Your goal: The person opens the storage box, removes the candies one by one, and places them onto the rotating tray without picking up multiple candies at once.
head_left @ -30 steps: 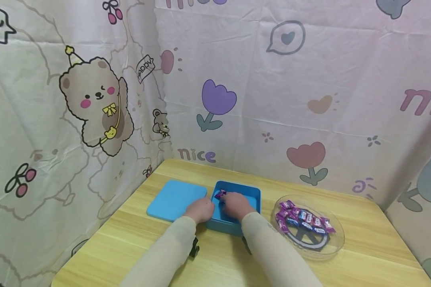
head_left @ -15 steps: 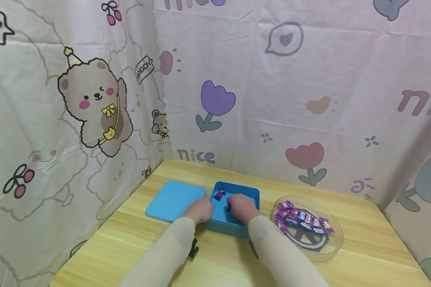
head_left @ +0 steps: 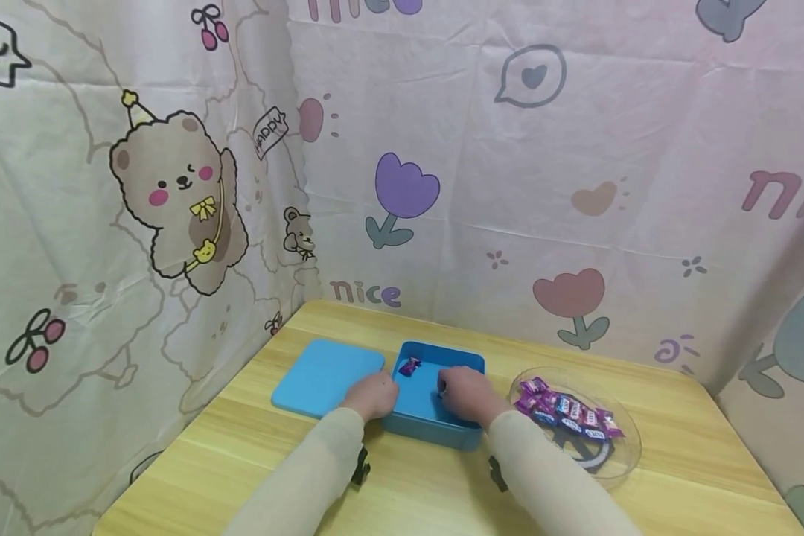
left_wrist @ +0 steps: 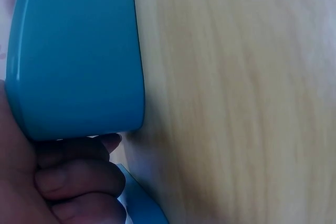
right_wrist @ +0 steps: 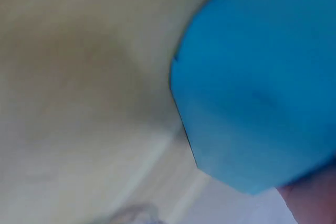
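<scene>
"Candy in the blue box (head_left: 423,406), how much do you count from there?"

"One purple candy (head_left: 409,365), in the far left corner. The other wrapped candies (head_left: 563,409) are heaped in the clear dish (head_left: 626,454), just right of the box on the table (head_left: 254,461)."

"And the hands?"

"The left hand (head_left: 374,393) is at the box's left wall, between the box and the flat blue lid (head_left: 324,372) lying beside it. In the left wrist view its fingers (left_wrist: 79,177) are curled in tight against the box's rounded corner (left_wrist: 79,61), so I'd say it has hold of the wall. The right hand (head_left: 465,393) is down inside the box, over the near right part, knuckles up."

"Holding anything?"

"I can't tell. Its fingertips are hidden under the hand from here, and the right wrist view is only a blur of blue wall (right_wrist: 257,87) and table (right_wrist: 79,77)."

"What would you tell them, if they asked?"

"Keep the left hand's grip low and firm so the box doesn't skate on that smooth wood. Whatever the right hand sets down, it should put it flat on the bare floor of the box, apart from the piece already in the corner. And it should lift straight up over the wall, with the sleeve clear of the dish rim."
</scene>
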Motion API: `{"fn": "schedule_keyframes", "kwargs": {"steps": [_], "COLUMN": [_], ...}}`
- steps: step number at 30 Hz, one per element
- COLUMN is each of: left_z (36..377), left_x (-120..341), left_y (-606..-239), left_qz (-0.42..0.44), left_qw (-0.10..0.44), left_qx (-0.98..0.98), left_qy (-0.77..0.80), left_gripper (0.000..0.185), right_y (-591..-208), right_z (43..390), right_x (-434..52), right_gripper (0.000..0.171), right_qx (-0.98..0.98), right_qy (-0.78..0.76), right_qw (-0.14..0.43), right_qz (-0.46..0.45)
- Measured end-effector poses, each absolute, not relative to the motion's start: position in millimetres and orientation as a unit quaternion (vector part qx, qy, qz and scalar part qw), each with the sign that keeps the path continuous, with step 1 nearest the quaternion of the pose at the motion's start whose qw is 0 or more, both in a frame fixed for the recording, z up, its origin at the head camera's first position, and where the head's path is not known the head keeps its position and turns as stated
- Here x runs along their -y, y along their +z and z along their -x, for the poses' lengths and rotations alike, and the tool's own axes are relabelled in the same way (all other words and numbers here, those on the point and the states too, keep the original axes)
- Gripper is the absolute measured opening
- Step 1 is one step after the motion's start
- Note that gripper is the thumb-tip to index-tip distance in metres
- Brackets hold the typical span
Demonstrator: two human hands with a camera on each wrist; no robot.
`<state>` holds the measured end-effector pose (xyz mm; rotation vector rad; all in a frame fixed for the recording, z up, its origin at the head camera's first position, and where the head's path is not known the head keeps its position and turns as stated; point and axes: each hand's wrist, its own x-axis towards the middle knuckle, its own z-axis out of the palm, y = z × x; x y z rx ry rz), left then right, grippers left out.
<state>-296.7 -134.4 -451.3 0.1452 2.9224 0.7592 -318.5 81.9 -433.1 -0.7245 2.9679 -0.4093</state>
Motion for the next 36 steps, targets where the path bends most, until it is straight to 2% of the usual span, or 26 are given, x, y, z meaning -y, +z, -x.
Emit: {"fn": "schedule_keyframes", "kwargs": {"steps": [7, 13, 23, 36], "left_z": [299.8, 299.0, 299.2, 298.1], "left_x": [129.6, 128.6, 133.6, 135.3], "left_y": [-448.4, -444.2, -447.3, -450.3], "left_qz": [-0.065, -0.066, -0.073, -0.074], "left_qw": [0.062, 0.059, 0.059, 0.06], "left_qx": [-0.965, -0.965, -0.966, -0.967], "left_qy": [0.246, 0.248, 0.242, 0.238], "left_gripper": [0.031, 0.031, 0.036, 0.033], "right_y": [-411.4, -401.7, -397.2, -427.0], "right_z": [312.3, 300.7, 278.3, 267.6], "right_x": [-111.3, -140.6, -195.7, -249.3], "right_gripper": [0.011, 0.012, 0.013, 0.02], "right_qx": [-0.96, -0.958, -0.961, -0.963], "right_qy": [-0.129, -0.162, -0.163, -0.141], "right_qw": [-0.034, -0.062, -0.066, -0.077], "right_qz": [0.248, 0.229, 0.213, 0.215]}}
